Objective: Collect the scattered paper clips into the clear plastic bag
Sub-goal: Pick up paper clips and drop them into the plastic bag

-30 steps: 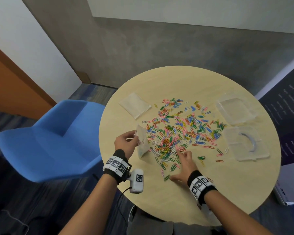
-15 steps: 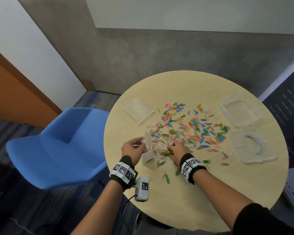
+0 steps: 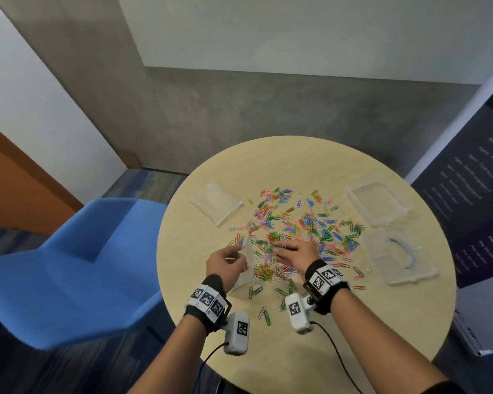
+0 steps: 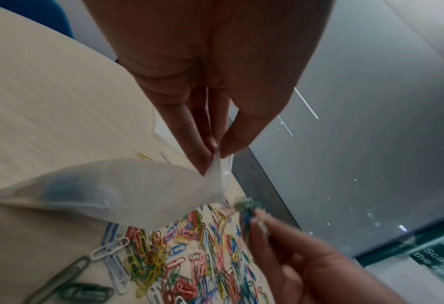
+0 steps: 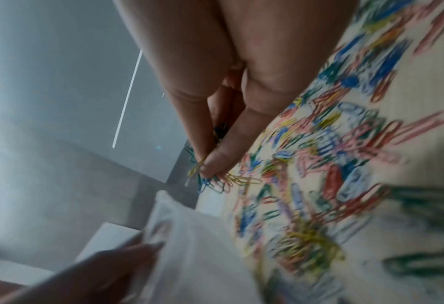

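The left hand (image 3: pixel 225 264) pinches the top edge of the bag (image 4: pixel 127 187), a thin, translucent plastic pouch, held open above the near-left part of the round, pale wood-grain bench (image 3: pixel 339 322). The right hand (image 3: pixel 295 253) grips a small bunch of clips (image 5: pixel 215 181) between thumb and fingertips, just beside the bag mouth. Loose clips (image 3: pixel 302 226), coated wire loops in mixed colours, lie scattered across the bench centre. Two clear rigid boxes (image 3: pixel 377 203) sit at the right. A dark panel (image 3: pixel 467 180) carries white text, unreadable.
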